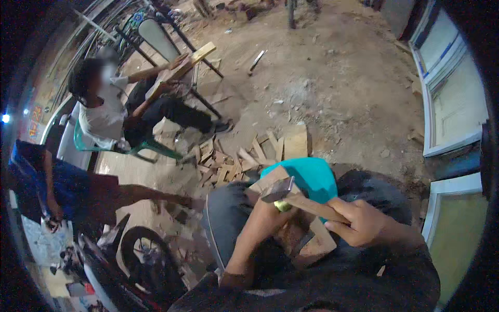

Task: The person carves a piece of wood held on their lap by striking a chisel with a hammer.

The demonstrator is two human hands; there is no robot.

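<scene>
Partly, the left hand (pixel 266 218) hides a yellowish object (pixel 282 206) beside the hammer (pixel 309 206).

dark top (pixel 332 283) | dark sleeves (pixel 420 262) | bare hands (pixel 359 223) | grey trousers (pixel 227 218), pale side stripe (pixel 209 229)

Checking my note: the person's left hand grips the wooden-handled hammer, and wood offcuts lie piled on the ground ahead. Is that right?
Wrong hand: the head view shows the right hand gripping the wooden-handled hammer; wood offcuts do lie piled ahead.
</scene>
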